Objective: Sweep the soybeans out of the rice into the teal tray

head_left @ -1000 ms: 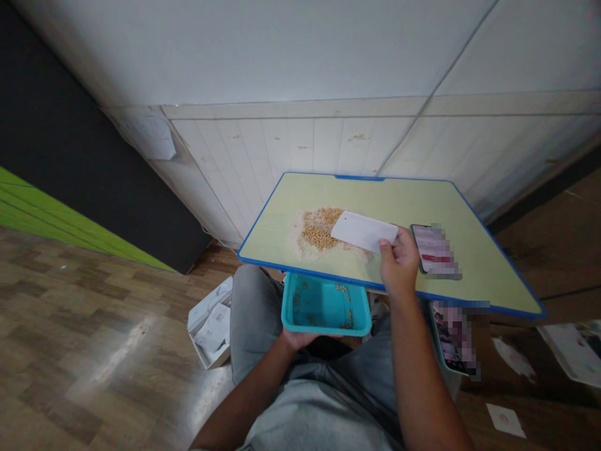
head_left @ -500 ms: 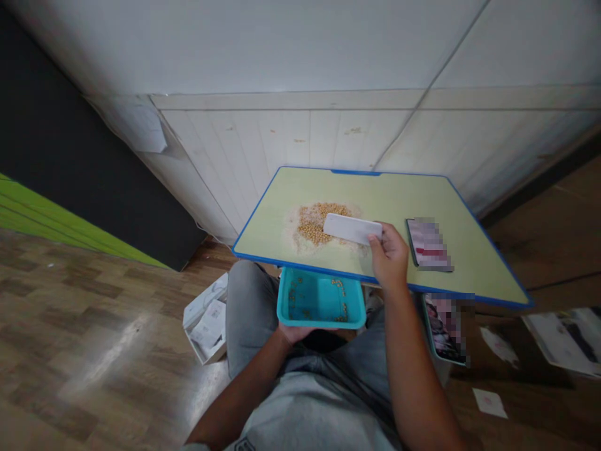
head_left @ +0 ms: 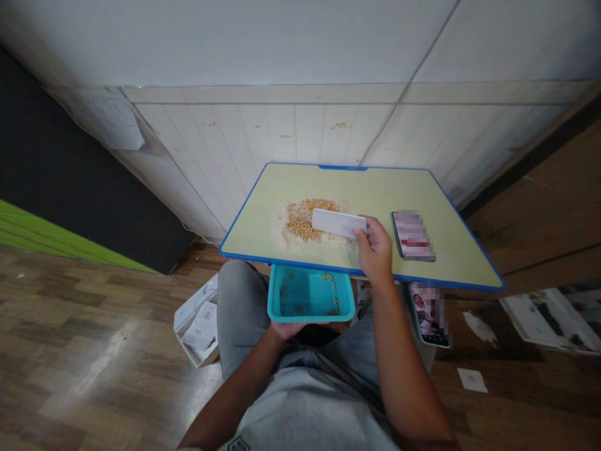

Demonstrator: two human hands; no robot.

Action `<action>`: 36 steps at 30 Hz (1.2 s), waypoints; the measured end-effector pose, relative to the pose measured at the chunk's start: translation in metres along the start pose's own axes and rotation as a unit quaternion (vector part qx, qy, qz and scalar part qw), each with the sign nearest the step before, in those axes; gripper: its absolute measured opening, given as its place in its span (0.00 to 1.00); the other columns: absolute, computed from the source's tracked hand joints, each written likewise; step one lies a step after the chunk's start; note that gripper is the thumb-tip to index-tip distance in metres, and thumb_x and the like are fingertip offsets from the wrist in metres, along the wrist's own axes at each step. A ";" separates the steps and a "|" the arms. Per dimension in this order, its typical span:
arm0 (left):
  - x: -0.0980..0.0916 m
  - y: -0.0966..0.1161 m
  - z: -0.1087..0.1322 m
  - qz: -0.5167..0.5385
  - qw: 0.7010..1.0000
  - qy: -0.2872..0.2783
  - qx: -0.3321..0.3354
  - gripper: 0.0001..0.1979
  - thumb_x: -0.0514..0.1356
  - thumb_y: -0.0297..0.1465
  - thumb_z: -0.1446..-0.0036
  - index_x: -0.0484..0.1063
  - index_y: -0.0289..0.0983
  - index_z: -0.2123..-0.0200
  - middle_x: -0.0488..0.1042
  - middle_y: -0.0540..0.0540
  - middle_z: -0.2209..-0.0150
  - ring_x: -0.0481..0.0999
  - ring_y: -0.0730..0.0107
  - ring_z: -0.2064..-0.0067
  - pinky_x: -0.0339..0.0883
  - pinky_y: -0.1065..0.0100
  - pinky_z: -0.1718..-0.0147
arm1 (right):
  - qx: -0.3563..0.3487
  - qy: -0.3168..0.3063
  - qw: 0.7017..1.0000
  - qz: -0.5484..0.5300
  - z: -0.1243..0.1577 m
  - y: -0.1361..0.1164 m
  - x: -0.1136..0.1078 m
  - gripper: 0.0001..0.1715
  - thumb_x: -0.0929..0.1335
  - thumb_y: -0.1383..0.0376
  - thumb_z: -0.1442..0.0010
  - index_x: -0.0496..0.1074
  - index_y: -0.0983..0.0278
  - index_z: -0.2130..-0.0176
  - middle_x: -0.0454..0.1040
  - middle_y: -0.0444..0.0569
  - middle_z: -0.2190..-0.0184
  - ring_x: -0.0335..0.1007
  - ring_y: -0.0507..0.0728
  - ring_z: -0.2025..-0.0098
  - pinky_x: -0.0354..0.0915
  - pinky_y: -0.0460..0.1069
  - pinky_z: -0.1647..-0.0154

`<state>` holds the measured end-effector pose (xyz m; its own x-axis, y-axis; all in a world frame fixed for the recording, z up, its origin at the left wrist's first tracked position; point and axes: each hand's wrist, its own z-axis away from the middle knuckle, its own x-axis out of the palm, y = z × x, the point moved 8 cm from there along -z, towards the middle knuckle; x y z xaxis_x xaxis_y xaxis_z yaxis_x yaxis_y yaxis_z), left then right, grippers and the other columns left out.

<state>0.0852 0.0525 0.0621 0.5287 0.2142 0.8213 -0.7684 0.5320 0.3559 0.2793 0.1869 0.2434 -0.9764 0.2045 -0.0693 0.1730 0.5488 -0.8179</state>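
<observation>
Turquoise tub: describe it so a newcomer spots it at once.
Find the blue-edged table. Just below its near edge, the left hand supports the turquoise tub from underneath. Unlike the white box on the floor further left, it holds scattered yellow grains.

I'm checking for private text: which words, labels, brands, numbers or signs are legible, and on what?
None can be read.
Phone on the table: screen pixelated.
Lower phone: partly pixelated.
Papers in the white box: print too small.
Shirt emblem: cut off, illegible.
Card on the floor: reddish mark, too blurred.
Flat white piece, turquoise tub: no lettering visible.
</observation>
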 end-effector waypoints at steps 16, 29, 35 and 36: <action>-0.002 -0.001 -0.005 -0.015 0.998 -0.059 0.004 0.44 0.31 0.61 0.30 0.79 0.52 0.40 0.76 0.48 0.30 0.67 0.27 0.27 0.62 0.22 0.36 | -0.001 -0.019 1.000 -0.002 -0.001 -0.001 0.003 0.22 0.71 0.46 0.31 0.78 0.59 0.51 0.82 0.50 0.57 0.78 0.63 0.53 0.72 0.56 0.48; 0.002 -0.001 -0.006 0.000 0.997 -0.083 0.005 0.42 0.33 0.62 0.30 0.77 0.51 0.38 0.76 0.46 0.30 0.64 0.27 0.26 0.59 0.22 0.35 | 0.013 -0.023 1.000 -0.002 0.000 -0.001 0.004 0.23 0.71 0.45 0.31 0.78 0.60 0.51 0.82 0.50 0.57 0.78 0.63 0.53 0.72 0.56 0.47; 0.003 0.000 0.000 -0.013 0.999 -0.031 -0.001 0.44 0.30 0.61 0.30 0.79 0.50 0.41 0.78 0.45 0.32 0.68 0.25 0.28 0.61 0.20 0.37 | 0.016 -0.016 1.000 -0.008 0.000 0.001 0.002 0.23 0.70 0.45 0.31 0.78 0.59 0.51 0.81 0.49 0.59 0.78 0.63 0.54 0.73 0.56 0.47; 0.004 0.000 0.000 -0.015 0.999 -0.033 0.000 0.43 0.31 0.61 0.30 0.79 0.51 0.41 0.78 0.45 0.32 0.68 0.25 0.28 0.61 0.20 0.37 | 0.017 -0.016 1.000 -0.007 0.000 0.002 0.002 0.23 0.70 0.44 0.31 0.78 0.59 0.51 0.81 0.49 0.58 0.78 0.63 0.54 0.73 0.56 0.47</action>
<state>0.0871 0.0538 0.0655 0.5259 0.1435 0.8383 -0.7531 0.5368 0.3805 0.2773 0.1885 0.2422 -0.9825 0.1705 -0.0747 0.1545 0.5232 -0.8381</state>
